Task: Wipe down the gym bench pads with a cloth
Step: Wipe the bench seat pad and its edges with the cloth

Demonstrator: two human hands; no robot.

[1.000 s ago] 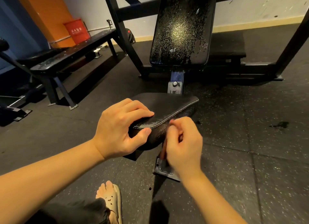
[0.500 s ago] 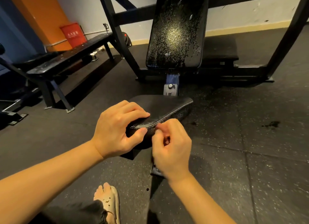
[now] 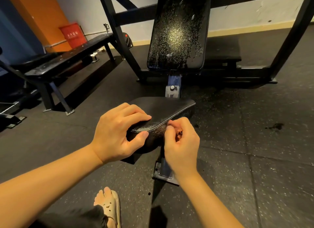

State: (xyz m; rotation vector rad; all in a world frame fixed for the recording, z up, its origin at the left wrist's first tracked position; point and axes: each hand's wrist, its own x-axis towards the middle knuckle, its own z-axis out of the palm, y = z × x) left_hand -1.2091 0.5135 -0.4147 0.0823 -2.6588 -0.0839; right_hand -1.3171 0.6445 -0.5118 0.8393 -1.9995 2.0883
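We count two pads on the bench before us. The seat pad (image 3: pixel 166 108) lies low over the rubber floor (image 3: pixel 254 142), its long axis running from our hands away and rightward toward the post under the back pad (image 3: pixel 178 32). That one stands steeply, long axis rising away from us, with its pale-flecked face turned our way. Our left hand (image 3: pixel 115 132) grips the seat pad's near end, fingers curled over the top and thumb pressed under the stitched seam. Our right hand (image 3: pixel 181 142), fingers curled tight, pinches one small orange-brown scrap (image 3: pixel 179 134) against the pad's side just below that seam; we cannot tell whether it is a cloth. One flat bench (image 3: pixel 68 57) stands well apart at left, one red box (image 3: pixel 73 34) behind it, and one sandalled foot (image 3: pixel 108 205) shows below.
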